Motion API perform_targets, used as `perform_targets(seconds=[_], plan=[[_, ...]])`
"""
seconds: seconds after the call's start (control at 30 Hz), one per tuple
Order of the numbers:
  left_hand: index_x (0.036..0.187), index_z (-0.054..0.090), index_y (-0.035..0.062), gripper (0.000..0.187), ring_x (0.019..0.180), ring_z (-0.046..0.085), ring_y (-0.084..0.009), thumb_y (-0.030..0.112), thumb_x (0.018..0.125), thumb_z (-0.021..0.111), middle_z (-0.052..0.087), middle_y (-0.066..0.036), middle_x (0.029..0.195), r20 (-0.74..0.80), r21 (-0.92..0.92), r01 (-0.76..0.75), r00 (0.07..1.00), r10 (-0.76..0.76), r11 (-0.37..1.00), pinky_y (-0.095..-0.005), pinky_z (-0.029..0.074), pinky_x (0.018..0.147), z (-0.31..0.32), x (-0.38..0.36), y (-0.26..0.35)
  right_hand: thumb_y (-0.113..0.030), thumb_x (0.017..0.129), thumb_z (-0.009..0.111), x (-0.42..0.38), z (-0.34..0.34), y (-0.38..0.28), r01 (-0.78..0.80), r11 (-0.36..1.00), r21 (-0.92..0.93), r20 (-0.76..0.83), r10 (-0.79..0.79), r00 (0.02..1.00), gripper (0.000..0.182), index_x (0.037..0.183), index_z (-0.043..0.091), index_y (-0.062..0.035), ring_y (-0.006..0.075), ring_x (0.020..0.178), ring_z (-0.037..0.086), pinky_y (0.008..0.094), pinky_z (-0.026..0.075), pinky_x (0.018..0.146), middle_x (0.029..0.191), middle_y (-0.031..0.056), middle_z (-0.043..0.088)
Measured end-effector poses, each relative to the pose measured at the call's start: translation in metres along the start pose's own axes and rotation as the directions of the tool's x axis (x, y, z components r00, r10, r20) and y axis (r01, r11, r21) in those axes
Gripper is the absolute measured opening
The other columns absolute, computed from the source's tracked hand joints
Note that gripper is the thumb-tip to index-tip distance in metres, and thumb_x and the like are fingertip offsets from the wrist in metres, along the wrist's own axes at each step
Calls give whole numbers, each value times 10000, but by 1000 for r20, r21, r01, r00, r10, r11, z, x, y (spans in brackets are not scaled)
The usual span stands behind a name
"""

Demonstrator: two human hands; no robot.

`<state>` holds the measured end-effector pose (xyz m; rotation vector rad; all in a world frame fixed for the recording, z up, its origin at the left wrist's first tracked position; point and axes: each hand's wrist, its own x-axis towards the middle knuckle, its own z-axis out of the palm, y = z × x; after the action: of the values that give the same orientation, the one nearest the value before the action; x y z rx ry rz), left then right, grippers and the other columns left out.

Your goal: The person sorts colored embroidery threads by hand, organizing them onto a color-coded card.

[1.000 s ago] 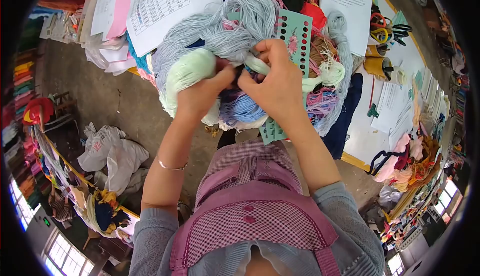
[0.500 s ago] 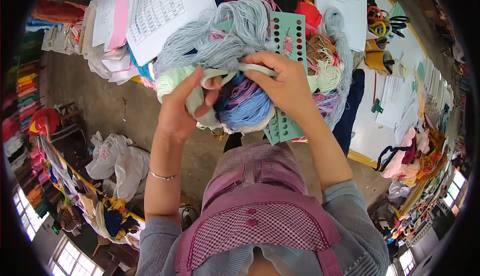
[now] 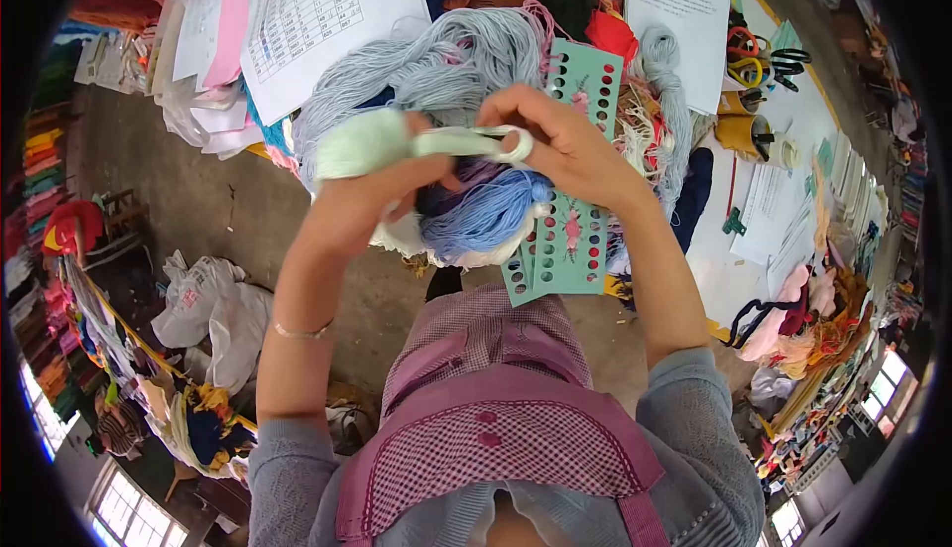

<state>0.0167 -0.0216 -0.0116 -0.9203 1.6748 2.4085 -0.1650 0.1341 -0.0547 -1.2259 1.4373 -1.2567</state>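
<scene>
Left hand (image 3: 372, 205): closed around the thick end of a pale mint-green yarn skein (image 3: 362, 142), held above the table edge, fingers wrapped under the bundle. Right hand (image 3: 565, 145): closed in a pinch on the thin twisted end of the same skein, where a small loop (image 3: 513, 143) is formed at the fingertips. Skein stretched roughly level between both hands, in front of the chest, over the heap of yarn.

Directly beneath the hands: a light blue yarn bundle (image 3: 486, 215) mixed with purple strands, resting against a teal punched card with rows of round holes (image 3: 565, 244). Second part of the card visible above the right hand, partly hidden. Behind: a large grey-blue yarn hank (image 3: 451, 56) spread across the table, partly under a white printed sheet with a table of figures (image 3: 327, 11). Further right: another white sheet of paper (image 3: 684, 11), then scissors with orange and yellow handles (image 3: 759, 56). Lower left: white plastic bags (image 3: 213, 309) on the floor.
</scene>
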Motion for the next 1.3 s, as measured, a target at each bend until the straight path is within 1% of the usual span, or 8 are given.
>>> perform_targets(seconds=[0.2, 0.3, 0.37, 0.43, 0.6, 0.83, 1.17, 1.3], plan=[[1093, 606, -25, 319, 776, 536, -83, 234, 921, 534, 565, -48, 926, -648, -36, -462, 686, 331, 886, -223, 443, 602, -100, -82, 12, -104, 904, 559, -3, -4, 7, 120, 978, -169, 26, -117, 993, 191, 1079, 577, -31, 144, 901, 549, 281, 433, 802, 990, 42, 582], [1219, 574, 25, 315, 853, 554, -101, 119, 918, 571, 585, -21, 944, -623, 779, 200, 357, 696, 594, -252, 467, 708, -104, -88, 18, -92, 782, 728, -4, 12, -1, -82, 963, 257, -208, 137, 969, 228, 976, 621, -38, 75, 655, 543, 221, 435, 601, 787, 1, 597], [1189, 592, 29, 304, 782, 553, -85, 105, 894, 603, 613, -20, 961, -514, 780, -106, 453, 728, 617, -248, 459, 682, -69, -68, 2, -87, 764, 740, -7, 6, -1, -108, 987, 119, -189, 129, 973, 188, 903, 628, -28, 73, 642, 532, 221, 417, 587, 770, -4, 588], [1128, 589, 26, 231, 683, 581, -78, 21, 897, 579, 627, -63, 1005, -306, 491, -210, 867, 393, 846, -214, 465, 626, 8, -54, 13, -46, 735, 742, -6, 7, -4, -96, 995, 6, -189, 95, 977, 104, 758, 650, -4, 67, 626, 510, 220, 375, 554, 743, -7, 568], [975, 553, 1, 96, 614, 587, -83, 66, 914, 589, 607, -62, 859, -264, 288, -262, 903, 340, 921, -219, 472, 572, 36, -3, -18, -18, 738, 718, -1, 15, 4, -5, 991, 132, -230, 36, 973, 143, 880, 704, -21, 73, 670, 529, 226, 392, 568, 748, -4, 572], [956, 575, 10, 87, 632, 474, -41, 25, 880, 613, 541, 7, 755, -262, 402, -293, 871, 415, 868, -200, 413, 546, 35, -15, -9, -79, 741, 713, 8, 26, 5, 23, 944, -330, -236, -106, 966, 134, 864, 658, -79, 109, 709, 552, 252, 425, 606, 820, -7, 575], [981, 665, 21, 131, 612, 534, -96, 32, 851, 653, 597, -20, 736, -186, 459, -168, 942, 279, 873, -246, 434, 558, 15, 11, -25, -95, 774, 707, 3, 2, 15, 45, 998, -38, -135, -50, 990, 160, 877, 586, -80, 148, 753, 489, 292, 407, 631, 820, 2, 531], [916, 669, 54, 152, 668, 584, -234, 20, 769, 682, 622, -89, 769, 2, 809, -348, 809, 588, 475, -336, 457, 610, 8, 18, -31, -109, 758, 699, 6, 14, 8, 100, 973, -210, -218, -146, 965, 148, 878, 614, -116, 200, 762, 504, 331, 428, 636, 738, 9, 505]])
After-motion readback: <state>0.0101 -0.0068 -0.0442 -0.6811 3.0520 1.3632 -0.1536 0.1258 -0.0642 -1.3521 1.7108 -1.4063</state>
